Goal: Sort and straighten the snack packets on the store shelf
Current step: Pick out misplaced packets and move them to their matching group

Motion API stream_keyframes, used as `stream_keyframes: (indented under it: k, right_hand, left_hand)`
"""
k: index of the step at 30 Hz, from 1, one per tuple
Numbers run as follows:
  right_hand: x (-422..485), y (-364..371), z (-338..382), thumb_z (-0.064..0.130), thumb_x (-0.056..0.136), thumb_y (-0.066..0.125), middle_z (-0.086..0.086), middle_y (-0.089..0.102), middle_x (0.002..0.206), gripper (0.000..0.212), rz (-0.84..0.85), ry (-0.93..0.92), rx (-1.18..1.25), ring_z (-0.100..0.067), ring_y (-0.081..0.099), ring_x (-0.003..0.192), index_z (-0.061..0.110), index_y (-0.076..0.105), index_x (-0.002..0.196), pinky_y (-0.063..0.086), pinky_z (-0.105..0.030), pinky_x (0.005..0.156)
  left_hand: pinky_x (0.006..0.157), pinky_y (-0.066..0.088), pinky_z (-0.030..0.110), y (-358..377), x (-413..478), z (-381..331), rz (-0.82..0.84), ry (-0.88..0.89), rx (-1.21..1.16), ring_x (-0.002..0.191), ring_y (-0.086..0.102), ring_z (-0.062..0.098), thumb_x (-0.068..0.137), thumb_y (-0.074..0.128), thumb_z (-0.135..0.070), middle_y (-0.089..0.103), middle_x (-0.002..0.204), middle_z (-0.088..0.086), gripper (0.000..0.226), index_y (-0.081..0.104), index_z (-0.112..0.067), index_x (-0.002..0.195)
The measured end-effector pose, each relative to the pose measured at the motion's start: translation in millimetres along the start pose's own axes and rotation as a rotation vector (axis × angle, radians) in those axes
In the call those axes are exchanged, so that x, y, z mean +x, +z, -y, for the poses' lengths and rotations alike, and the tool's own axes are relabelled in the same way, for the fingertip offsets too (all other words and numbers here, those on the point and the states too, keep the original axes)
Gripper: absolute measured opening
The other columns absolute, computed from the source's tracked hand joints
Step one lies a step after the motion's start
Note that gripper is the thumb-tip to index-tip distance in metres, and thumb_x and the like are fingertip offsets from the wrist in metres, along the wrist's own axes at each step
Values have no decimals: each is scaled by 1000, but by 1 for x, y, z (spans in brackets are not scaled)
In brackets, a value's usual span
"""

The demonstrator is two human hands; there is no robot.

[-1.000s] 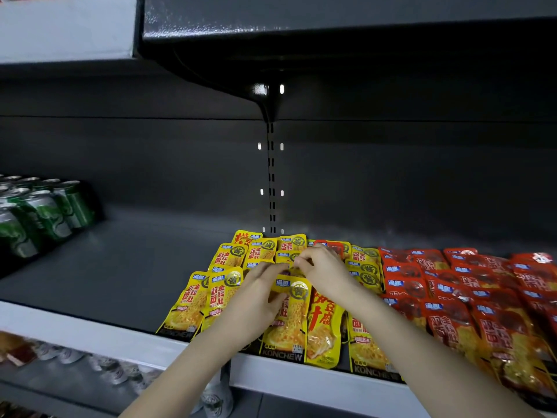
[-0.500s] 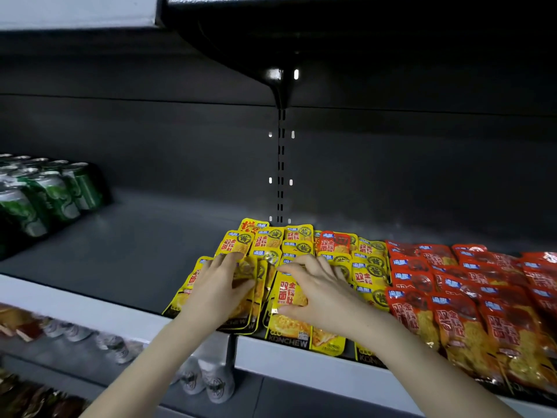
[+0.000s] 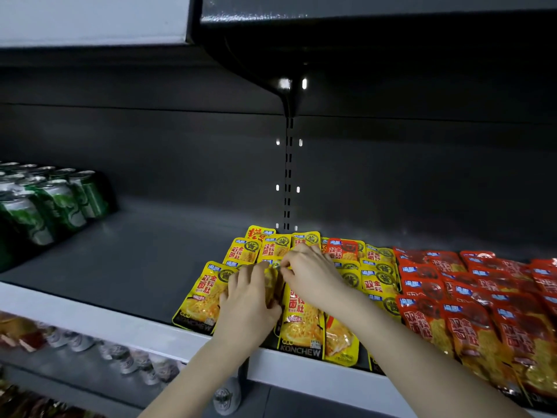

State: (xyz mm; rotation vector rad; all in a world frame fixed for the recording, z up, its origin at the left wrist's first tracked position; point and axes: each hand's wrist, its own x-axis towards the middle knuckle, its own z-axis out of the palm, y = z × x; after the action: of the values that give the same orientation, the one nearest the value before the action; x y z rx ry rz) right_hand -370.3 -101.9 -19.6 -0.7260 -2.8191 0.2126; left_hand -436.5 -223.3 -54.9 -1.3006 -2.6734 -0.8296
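Observation:
Several yellow snack packets (image 3: 205,294) lie flat in overlapping rows on the grey shelf (image 3: 126,267), at its middle front. One red packet (image 3: 343,250) sits among the yellow ones in the back row. To the right lies a block of red snack packets (image 3: 470,321). My left hand (image 3: 248,309) presses down on a yellow packet in the front row, fingers curled over its top edge. My right hand (image 3: 310,276) pinches the top edge of a yellow packet beside it. The packets under both hands are mostly hidden.
Green drink cans (image 3: 57,200) stand in rows at the shelf's far left. A black shelf (image 3: 361,13) overhangs above, with a slotted upright (image 3: 288,176) in the back wall. The shelf below holds cans (image 3: 126,360) and packets (image 3: 21,336).
My right hand has moved back and left from lying flat on the front packet to pinching a packet's top edge. My left hand has shifted right, closer to the right hand.

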Motion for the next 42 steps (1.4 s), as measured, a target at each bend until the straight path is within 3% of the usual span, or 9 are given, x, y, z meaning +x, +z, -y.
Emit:
stream_keyframes:
  k: [5,10,14,17,22,28,35,42]
  right_hand:
    - [16,0,3,35,96,46,-11,44,133,39,72,106,-11,-31,33,128,10,51,125,31,-47,103]
    - [29,-2,2,38,91,54,-9,41,134,36,162,210,48,-31,30,129,17,54,120,29,-45,102]
    - [39,-1,2,37,88,61,-8,48,127,25,104,218,54,-32,36,125,15,62,99,33,-43,98]
    - [45,-1,2,35,88,63,-8,51,130,27,16,228,107,-32,39,126,17,62,108,36,-43,100]
    - [48,3,-3,37,90,59,-6,54,126,36,-91,264,135,-29,43,123,18,56,120,38,-42,97]
    - [35,4,-4,37,96,46,-5,50,128,37,-164,213,110,-28,41,123,17,51,126,36,-42,97]
    - [12,-4,-6,31,97,44,3,47,124,22,-169,68,118,-20,40,122,28,56,115,33,-41,100]
    - [5,-1,-7,35,97,43,0,46,127,28,-22,82,29,-23,37,123,23,58,117,32,-44,97]
  left_hand:
    - [97,40,41,4,-1,5,-81,30,-52,124,29,21,81,57,-25,37,133,-3,63,29,-25,137]
    - [98,41,40,9,-1,5,-58,79,114,133,24,21,86,50,-34,26,143,-3,70,13,-29,146]
    - [99,40,40,13,3,7,-72,113,91,127,34,27,83,56,-29,38,136,3,71,23,-22,145]
    - [94,43,41,18,13,8,-147,151,18,116,46,34,75,68,-20,51,123,10,68,41,-11,137]
    - [103,32,37,18,22,3,-160,115,-82,124,36,29,82,67,-29,44,132,10,67,37,-9,138]
    - [102,33,32,17,18,8,-185,101,-100,124,36,27,86,64,-30,43,132,9,59,38,-11,136]
    - [80,48,30,2,6,2,-164,86,28,127,36,17,91,49,-35,35,139,-5,53,29,-27,140]
    - [68,51,29,6,0,5,-182,112,93,119,44,19,88,55,-40,46,128,-4,51,41,-25,134]
